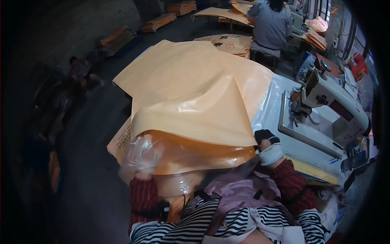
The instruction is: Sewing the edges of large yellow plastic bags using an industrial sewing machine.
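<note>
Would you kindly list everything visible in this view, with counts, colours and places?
Large sack: one, pale orange, folded over the table in front, with clear plastic liner at its near left edge.
Sewing machine: one, white, on the table to the right.
Table: one, pale grey, under the sack and the machine.
Sack stacks: several, orange, on the floor and benches behind.
Seated person: one, grey top, at the far bench, back turned.
Left hand: blurred, under the clear liner, red sleeve.
Right hand: dark glove with pale wrist wrap, at the sack's right edge.
</note>
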{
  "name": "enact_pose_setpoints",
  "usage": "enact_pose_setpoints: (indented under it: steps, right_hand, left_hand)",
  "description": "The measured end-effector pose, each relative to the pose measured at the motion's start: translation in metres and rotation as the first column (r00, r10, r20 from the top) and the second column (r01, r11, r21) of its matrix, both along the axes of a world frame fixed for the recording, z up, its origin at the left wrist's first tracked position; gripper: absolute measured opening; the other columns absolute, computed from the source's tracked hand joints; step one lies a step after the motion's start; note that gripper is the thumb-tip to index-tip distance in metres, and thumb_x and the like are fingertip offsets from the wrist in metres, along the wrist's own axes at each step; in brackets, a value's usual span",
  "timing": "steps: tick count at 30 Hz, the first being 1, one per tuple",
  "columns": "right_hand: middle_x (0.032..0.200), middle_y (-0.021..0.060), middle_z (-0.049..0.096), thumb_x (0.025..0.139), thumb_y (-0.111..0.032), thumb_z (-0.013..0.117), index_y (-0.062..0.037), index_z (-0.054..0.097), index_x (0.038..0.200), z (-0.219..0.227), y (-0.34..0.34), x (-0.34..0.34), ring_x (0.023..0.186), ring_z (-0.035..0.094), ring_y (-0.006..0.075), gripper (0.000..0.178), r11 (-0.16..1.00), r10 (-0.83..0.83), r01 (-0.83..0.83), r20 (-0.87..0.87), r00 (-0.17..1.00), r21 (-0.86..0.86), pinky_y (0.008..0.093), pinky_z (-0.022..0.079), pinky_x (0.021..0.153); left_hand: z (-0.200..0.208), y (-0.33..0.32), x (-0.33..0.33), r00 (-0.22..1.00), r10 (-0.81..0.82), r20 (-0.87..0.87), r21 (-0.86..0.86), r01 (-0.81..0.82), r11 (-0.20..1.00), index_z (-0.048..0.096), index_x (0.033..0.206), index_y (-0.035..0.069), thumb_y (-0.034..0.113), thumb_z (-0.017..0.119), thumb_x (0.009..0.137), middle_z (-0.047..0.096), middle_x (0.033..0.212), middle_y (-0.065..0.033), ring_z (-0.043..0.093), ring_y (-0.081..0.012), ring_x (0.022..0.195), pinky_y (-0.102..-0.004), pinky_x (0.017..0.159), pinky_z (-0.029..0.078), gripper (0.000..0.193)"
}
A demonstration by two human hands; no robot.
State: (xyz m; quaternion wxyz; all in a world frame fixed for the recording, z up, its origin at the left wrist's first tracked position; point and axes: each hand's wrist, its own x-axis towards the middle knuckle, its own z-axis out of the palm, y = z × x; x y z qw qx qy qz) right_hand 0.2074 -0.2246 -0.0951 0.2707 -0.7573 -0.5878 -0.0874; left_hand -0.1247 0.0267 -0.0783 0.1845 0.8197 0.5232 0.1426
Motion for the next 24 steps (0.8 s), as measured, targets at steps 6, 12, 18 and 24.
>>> enact_pose_setpoints:
  steps: [6, 12, 18, 24]
  right_hand:
    - [0.081, 0.0138, 0.055, 0.07, -0.01, 0.056, -0.0067, 0.053, 0.09, -0.01, -0.013, 0.013, 0.079, 0.055, 0.0319, 0.02, 0.995, -0.074, 0.076, 0.033, 0.997, -0.065, 0.0397, 0.044, 0.065]
    - [0.081, 0.0129, 0.056, 0.07, -0.01, 0.058, -0.0075, 0.055, 0.089, -0.001, -0.028, 0.009, 0.079, 0.056, 0.0315, 0.02, 0.989, -0.124, 0.117, -0.083, 0.989, -0.093, 0.0393, 0.045, 0.067]
    - [0.082, 0.0119, 0.059, 0.068, -0.01, 0.06, -0.0101, 0.062, 0.088, -0.014, -0.046, 0.013, 0.079, 0.058, 0.0303, 0.02, 0.986, -0.133, 0.123, -0.087, 0.987, -0.109, 0.0377, 0.046, 0.068]
    - [0.079, 0.0112, 0.059, 0.069, -0.007, 0.058, -0.0103, 0.063, 0.087, -0.024, -0.044, 0.014, 0.078, 0.057, 0.0294, 0.018, 0.997, -0.071, 0.072, -0.134, 0.988, 0.004, 0.0374, 0.046, 0.066]
  left_hand:
    - [0.037, -0.059, 0.005, 0.068, 0.177, 0.982, -0.189, 0.344, 0.92, 0.048, 0.118, -0.006, 0.05, 0.051, 0.086, 0.055, 0.111, -0.0145, 0.054, -0.0218, 0.103, -0.0337, 0.087, 0.044, 0.065]
    - [-0.011, -0.01, 0.032, -0.037, 0.448, 0.893, -0.45, -0.075, 0.89, 0.052, 0.111, -0.004, 0.047, 0.042, 0.089, 0.059, 0.102, -0.0134, 0.057, -0.0221, 0.094, -0.0331, 0.083, 0.046, 0.056]
    - [-0.007, 0.0, 0.024, -0.304, 0.582, 0.754, -0.575, 0.125, 0.809, 0.056, 0.102, -0.001, 0.04, 0.04, 0.091, 0.061, 0.094, -0.0127, 0.059, -0.0218, 0.086, -0.0326, 0.079, 0.047, 0.045]
    - [0.06, -0.04, 0.019, -0.415, 0.238, 0.878, -0.312, -0.121, 0.942, 0.057, 0.088, 0.002, 0.029, 0.045, 0.091, 0.062, 0.078, -0.0065, 0.059, -0.0161, 0.067, -0.0282, 0.064, 0.049, 0.03]
